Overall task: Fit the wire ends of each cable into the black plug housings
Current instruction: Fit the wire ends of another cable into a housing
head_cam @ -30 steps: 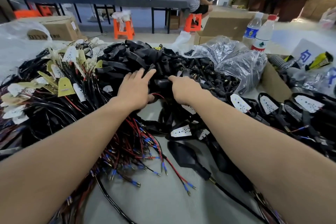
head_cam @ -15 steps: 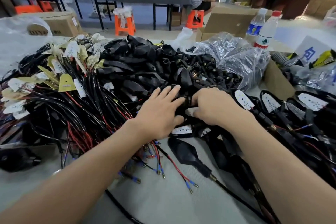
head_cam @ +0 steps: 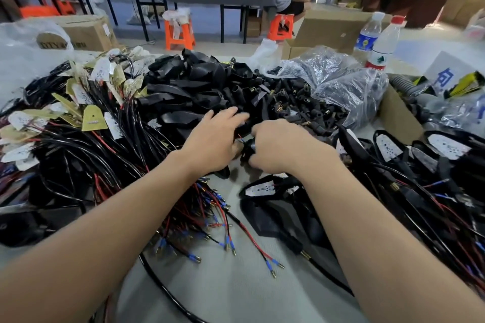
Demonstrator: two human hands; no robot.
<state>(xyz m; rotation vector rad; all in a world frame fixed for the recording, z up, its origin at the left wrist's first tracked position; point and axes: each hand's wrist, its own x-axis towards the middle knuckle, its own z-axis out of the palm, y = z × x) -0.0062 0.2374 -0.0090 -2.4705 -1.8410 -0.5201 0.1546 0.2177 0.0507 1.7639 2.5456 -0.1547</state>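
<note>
My right hand (head_cam: 283,147) curls its fingers round a black plug housing (head_cam: 247,151) at the near edge of a heap of black plug housings (head_cam: 199,86). My left hand (head_cam: 214,139) lies close beside it. Its fingers stretch forward over the heap, blurred, and its thumb is hidden. Short red and blue wire ends (head_cam: 240,137) show between the two hands. A tangle of black cables with paper tags (head_cam: 78,139) fills the left. Its loose red and blue wire ends with brass tips (head_cam: 210,217) fan out under my left forearm.
Small black plug parts (head_cam: 301,107) spill from a clear plastic bag (head_cam: 349,86). Cables with tagged housings (head_cam: 420,165) lie at the right beside a cardboard box (head_cam: 399,118). Two water bottles (head_cam: 383,42) stand behind. A bare strip of grey table (head_cam: 236,291) lies near me.
Both hands drew back from the heap toward me and came closer together. My right hand now holds a black housing, and wire ends show between the hands.
</note>
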